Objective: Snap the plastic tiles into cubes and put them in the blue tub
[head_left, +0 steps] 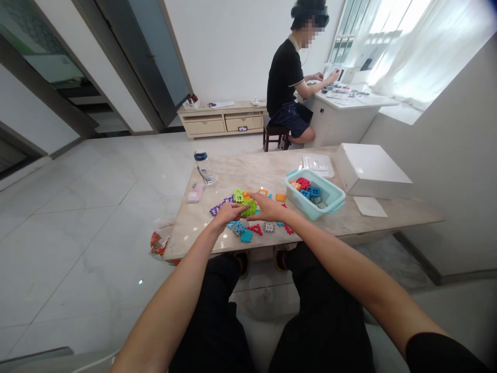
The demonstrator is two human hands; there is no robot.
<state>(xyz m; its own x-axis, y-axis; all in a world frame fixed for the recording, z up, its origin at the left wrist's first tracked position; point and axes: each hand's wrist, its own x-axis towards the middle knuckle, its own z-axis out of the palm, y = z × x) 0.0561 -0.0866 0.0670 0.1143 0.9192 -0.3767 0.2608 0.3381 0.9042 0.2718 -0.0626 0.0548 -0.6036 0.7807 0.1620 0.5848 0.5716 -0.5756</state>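
Observation:
A bright green plastic interlocking building piece (pixel 249 208) with a notched edge is between my two hands, just over the table. The fingers of my left hand (pixel 229 212) pinch its left edge. My right hand (pixel 268 208) grips it from the right, with the fingers curved over the far side and the thumb near the front. Around my hands lie loose interlocking pieces: purple ones (pixel 216 210) on the left, a blue one (pixel 246 236) and a red triangle (pixel 255 229) in front, a grey square (pixel 268 227) and an orange square (pixel 280 197) to the right.
A light-blue tub (pixel 333 207) with more pieces stands right of my hands. Behind it lies a clear plastic lid (pixel 318 165). A white box (pixel 375 168) and paper (pixel 370 206) are farther right. A bottle (pixel 203 168) stands back left. Another person (pixel 285 77) sits at a white desk.

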